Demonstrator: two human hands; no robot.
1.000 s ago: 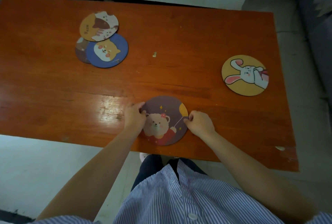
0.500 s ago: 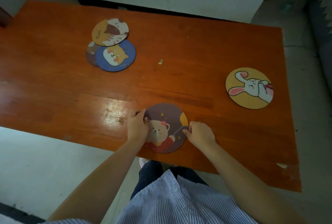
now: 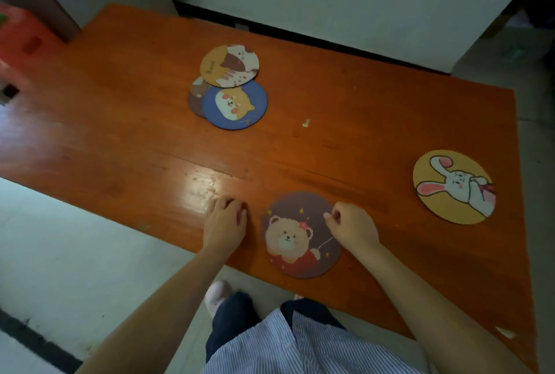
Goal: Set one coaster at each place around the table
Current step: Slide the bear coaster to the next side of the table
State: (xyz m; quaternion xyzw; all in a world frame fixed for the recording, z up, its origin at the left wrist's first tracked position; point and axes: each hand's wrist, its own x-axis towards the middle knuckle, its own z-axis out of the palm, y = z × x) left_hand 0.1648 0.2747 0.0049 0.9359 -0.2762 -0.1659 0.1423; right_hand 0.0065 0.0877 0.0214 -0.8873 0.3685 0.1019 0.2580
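The brown bear coaster (image 3: 300, 235) lies flat near the front edge of the orange table (image 3: 120, 139), right in front of me. My left hand (image 3: 225, 223) rests on the table just left of it, fingers curled, holding nothing. My right hand (image 3: 351, 228) has its curled fingertips on the coaster's upper right edge. A yellow rabbit coaster (image 3: 453, 190) lies flat near the table's right end. At the back left, a cat coaster (image 3: 229, 66) and a blue dog coaster (image 3: 234, 105) overlap a third brown coaster (image 3: 195, 97).
A small pale crumb (image 3: 305, 123) lies mid-table. A white wall runs behind the far edge. Something red (image 3: 21, 40) stands off the left end. Pale floor shows at the front left, along with my legs and one shoe (image 3: 217, 295).
My left hand has let go of the bear coaster and slid a little left onto the table. The right hand stays at its edge. The view has shifted left and tilted up.
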